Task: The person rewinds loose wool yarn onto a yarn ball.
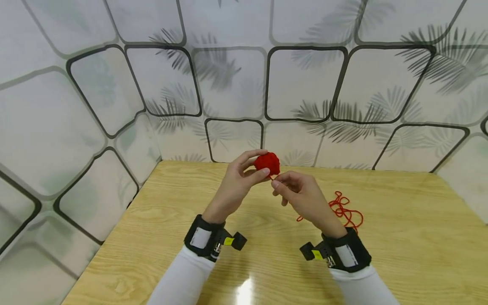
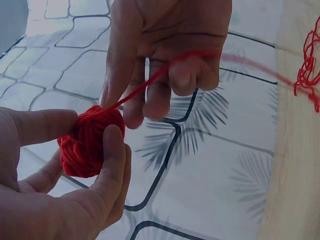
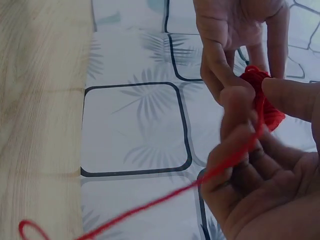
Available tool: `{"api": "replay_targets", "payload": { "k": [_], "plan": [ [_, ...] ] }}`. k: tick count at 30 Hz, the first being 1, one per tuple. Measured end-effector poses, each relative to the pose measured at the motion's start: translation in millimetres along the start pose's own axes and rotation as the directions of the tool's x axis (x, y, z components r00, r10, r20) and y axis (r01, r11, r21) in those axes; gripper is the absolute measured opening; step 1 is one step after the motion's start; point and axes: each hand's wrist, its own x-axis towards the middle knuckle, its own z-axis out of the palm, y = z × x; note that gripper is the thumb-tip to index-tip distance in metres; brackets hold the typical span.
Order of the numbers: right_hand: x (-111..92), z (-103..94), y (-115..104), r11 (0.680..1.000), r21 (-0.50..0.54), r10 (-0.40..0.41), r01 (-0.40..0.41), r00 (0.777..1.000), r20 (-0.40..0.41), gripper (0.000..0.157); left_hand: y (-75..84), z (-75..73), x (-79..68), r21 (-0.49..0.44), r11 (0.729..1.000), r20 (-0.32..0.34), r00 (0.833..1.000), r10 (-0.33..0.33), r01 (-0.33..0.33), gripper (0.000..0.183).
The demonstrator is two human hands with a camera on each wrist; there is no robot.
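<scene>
A small red ball of yarn (image 1: 267,164) is held up over the far part of the table. My left hand (image 1: 239,180) grips it between thumb and fingers, which wrap its sides in the left wrist view. Close beside it, my right hand (image 1: 299,192) holds the red strand (image 2: 145,86) that runs off the ball. In the right wrist view this strand (image 3: 165,197) crosses the right hand's curled fingers and trails down to the left. Right thumb and fingertips are right at the ball's surface.
Loose loops of red yarn (image 1: 345,212) lie on the wooden table (image 1: 152,237), right of and partly behind the right hand. A patterned wall covering (image 1: 232,84) rises along the table's back and left edges. Both wrists wear black straps with small cameras.
</scene>
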Motion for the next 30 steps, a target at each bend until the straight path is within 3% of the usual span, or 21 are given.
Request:
{"api": "replay_targets", "payload": {
  "k": [3,9,16,21,24,30],
  "plan": [
    [-0.9,-1.4,-1.4,0.999,-0.021,-0.025,0.025,0.999,0.036,0.026,0.0,-2.4,0.7,-0.031,0.999,-0.004,1.000,-0.008,0.008,0.045],
    [-2.6,-6.5,-0.6,0.999,0.016,-0.031,0.029,0.990,0.140,0.023,2.0,-4.7,3.4,-0.181,0.982,-0.013,0.998,-0.056,0.053,0.044],
    [-2.2,-11.0,1.0,0.998,0.020,0.049,-0.054,0.979,0.196,0.024,10.4,-6.8,-0.9,-0.202,0.973,0.117,0.989,-0.094,0.116,0.048],
    [-1.0,-14.0,1.7,0.995,0.011,0.100,-0.103,0.985,0.141,0.022,15.8,-7.0,-5.3,-0.133,0.984,0.247,0.966,-0.081,0.117,0.045],
    [0.0,-15.3,2.3,0.993,-0.003,0.114,-0.114,0.992,0.061,0.022,18.0,-7.3,-7.3,-0.062,0.994,0.317,0.946,-0.068,0.092,0.041],
    [0.5,-16.8,3.6,0.997,0.062,0.045,-0.038,0.992,-0.116,0.027,18.8,-6.1,-8.5,0.152,0.986,0.403,0.906,-0.125,0.069,0.031]
  ]
}}
